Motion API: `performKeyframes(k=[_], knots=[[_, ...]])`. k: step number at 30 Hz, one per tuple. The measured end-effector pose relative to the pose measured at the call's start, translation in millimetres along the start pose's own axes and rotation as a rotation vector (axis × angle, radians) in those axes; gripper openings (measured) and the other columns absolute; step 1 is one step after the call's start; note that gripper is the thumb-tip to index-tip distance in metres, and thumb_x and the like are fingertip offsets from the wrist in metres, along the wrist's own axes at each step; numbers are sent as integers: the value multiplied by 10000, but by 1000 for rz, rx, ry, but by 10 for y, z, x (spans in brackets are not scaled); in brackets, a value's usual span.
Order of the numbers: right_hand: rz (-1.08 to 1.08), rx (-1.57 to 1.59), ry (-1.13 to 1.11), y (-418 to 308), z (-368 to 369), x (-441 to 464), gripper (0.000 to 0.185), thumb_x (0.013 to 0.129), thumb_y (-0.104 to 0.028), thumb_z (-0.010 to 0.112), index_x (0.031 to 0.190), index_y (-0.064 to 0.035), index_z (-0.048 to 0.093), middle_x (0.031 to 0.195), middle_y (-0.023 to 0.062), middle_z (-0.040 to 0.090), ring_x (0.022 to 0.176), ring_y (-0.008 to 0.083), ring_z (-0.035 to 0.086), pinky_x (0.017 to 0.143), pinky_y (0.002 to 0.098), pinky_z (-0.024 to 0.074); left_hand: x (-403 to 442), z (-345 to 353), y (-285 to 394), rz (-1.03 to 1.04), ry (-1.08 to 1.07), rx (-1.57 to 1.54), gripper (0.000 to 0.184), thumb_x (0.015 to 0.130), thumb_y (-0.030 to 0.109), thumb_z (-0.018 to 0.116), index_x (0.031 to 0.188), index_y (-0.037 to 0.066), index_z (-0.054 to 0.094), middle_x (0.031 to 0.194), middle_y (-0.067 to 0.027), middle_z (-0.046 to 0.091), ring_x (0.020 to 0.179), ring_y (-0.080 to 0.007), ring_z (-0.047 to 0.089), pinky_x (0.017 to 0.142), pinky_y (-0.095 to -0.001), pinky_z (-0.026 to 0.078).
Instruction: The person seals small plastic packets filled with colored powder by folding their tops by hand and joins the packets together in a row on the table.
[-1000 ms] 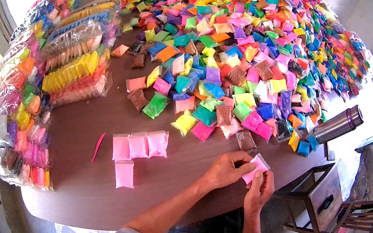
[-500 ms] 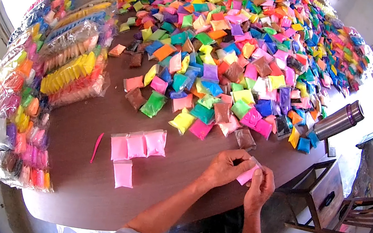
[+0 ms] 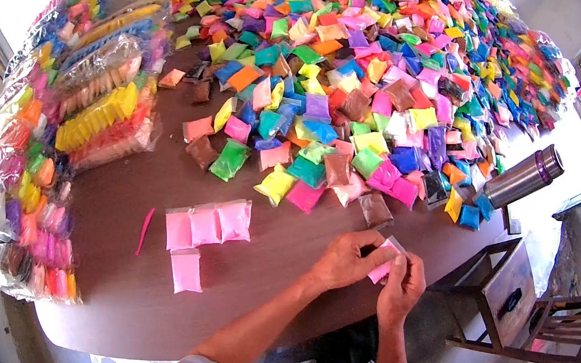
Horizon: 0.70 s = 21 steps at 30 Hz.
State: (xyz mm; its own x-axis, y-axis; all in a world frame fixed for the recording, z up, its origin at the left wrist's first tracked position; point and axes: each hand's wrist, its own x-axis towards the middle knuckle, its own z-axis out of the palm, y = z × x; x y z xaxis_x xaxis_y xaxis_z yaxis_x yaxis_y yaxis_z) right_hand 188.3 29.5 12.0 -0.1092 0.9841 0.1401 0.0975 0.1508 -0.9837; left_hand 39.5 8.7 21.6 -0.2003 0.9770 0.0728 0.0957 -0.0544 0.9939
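A small pink packet (image 3: 382, 265) in clear plastic is pinched between both hands above the table's near right part. My left hand (image 3: 350, 259) grips its left side, and my right hand (image 3: 402, 283) has thumb and fingers closed on its right side. Part of the packet is hidden by the fingers. To the left lie several matching pink packets: three side by side in a row (image 3: 208, 225), and a single one (image 3: 186, 270) just below the row's left end. A thin bright pink plastic tool (image 3: 144, 231) rests left of them.
A large heap of colourful packets (image 3: 333, 112) covers the back of the brown table (image 3: 117, 252). Bundled packets in clear bags (image 3: 97, 118) line its left side. A steel flask (image 3: 525, 177) lies tilted at the right, near a wooden chair (image 3: 564, 327).
The camera view has shifted slightly, so the table's contents appear a little further left. Both hands still hold the pink packet, which is tilted a bit differently between the fingers.
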Motion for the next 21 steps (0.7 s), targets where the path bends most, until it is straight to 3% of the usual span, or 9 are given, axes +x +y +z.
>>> performKeyframes(k=[1,3,7,14,18,21], knots=[[0,-1,2,22,6,8,168,1047,-158,596,1059,1,649,899,-28,597,772,52,504,685,237,436,-4,-8,13,-3,7,-18,236,998,243,715,1058,16,744,850,-7,696,792,-43,602,697,-246,515],[-89,-101,-11,67,19,19,163,1046,-149,589,1060,3,647,902,-29,593,801,55,504,697,238,439,16,-13,-49,3,3,-26,241,997,248,717,1068,19,745,863,-7,704,796,-48,606,700,-253,519],[-52,-29,-14,13,7,5,165,1044,-148,589,1058,6,645,903,-20,595,817,64,512,708,244,450,2,36,-41,-80,-21,-36,263,998,267,722,1093,23,747,891,-8,717,804,-63,615,720,-267,528],[-6,-47,58,10,15,5,183,1042,-171,597,1072,3,645,895,1,610,823,77,528,727,255,464,-6,14,-49,-26,-46,60,237,992,238,725,1066,14,739,830,11,677,774,-47,572,675,-261,499],[-29,-95,13,-11,30,13,196,1039,-205,607,1038,-11,638,813,-22,549,742,64,464,647,257,419,-11,-1,-55,20,48,26,213,988,220,728,1027,11,721,791,20,633,745,-48,537,646,-270,472],[-4,-19,-29,-55,12,4,160,1031,-173,618,1002,-16,623,782,-39,504,718,54,427,616,244,383,-15,2,-47,-9,-1,-40,195,987,203,726,1035,15,724,801,37,625,754,-40,534,653,-253,461]])
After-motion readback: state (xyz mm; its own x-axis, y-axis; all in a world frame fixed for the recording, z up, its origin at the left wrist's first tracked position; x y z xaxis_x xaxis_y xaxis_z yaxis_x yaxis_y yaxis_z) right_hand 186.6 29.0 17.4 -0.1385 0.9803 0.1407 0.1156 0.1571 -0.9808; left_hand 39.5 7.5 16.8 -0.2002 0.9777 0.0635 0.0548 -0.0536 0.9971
